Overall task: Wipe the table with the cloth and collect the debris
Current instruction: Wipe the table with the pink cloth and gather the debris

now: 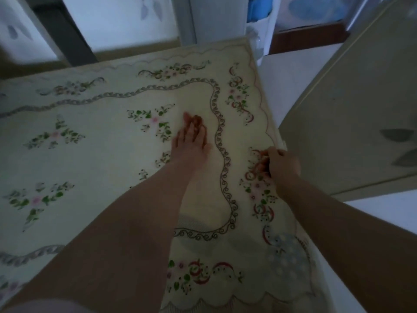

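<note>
A table (94,159) under a cream tablecloth with flower prints fills most of the view. My left hand (191,141) lies flat on the cloth right of the middle, fingers stretched out and blurred, with nothing visibly in it. My right hand (279,163) rests at the table's right edge, its fingers curled under and its thumb on the rim; what is inside the curl is hidden. A pale blue dotted cloth (286,251) lies on the table near the right edge, below my right forearm, and neither hand touches it. No debris can be made out in the dim light.
A beige glossy surface (352,123) stands close to the right of the table, with a narrow strip of white floor (282,73) between them. White furniture and a blue container (259,7) stand behind the far edge.
</note>
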A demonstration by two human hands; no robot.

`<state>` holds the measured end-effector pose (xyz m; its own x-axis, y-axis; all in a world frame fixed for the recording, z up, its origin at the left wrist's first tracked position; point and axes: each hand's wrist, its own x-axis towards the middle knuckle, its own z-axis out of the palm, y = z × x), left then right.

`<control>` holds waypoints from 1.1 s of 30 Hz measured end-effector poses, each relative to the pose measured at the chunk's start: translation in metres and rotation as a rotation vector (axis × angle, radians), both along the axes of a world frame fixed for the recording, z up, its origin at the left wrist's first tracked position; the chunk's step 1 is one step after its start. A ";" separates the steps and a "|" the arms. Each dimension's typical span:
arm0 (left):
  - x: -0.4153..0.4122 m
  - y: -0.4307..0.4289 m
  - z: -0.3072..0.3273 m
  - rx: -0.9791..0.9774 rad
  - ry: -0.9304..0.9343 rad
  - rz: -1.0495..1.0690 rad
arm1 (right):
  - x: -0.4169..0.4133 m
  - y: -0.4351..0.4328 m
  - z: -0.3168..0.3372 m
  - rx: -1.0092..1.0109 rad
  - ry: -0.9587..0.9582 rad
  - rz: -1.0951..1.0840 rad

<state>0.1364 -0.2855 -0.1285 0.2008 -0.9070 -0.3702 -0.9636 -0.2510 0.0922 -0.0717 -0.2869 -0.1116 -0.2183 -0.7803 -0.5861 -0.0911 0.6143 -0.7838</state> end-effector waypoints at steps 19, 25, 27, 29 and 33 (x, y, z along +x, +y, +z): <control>-0.158 0.123 -0.002 -0.118 0.032 -0.422 | -0.110 0.034 0.005 0.103 -0.113 0.203; -0.166 0.117 -0.002 -0.069 0.083 -0.260 | -0.122 0.027 0.012 0.108 -0.143 0.258; -0.162 0.106 -0.003 -0.085 0.068 -0.273 | -0.123 0.022 0.011 0.100 -0.166 0.244; -0.157 0.088 -0.005 -0.105 0.042 -0.315 | -0.122 0.013 0.007 0.101 -0.173 0.213; -0.143 0.043 -0.006 -0.083 0.030 -0.400 | -0.111 -0.002 -0.002 0.108 -0.136 0.128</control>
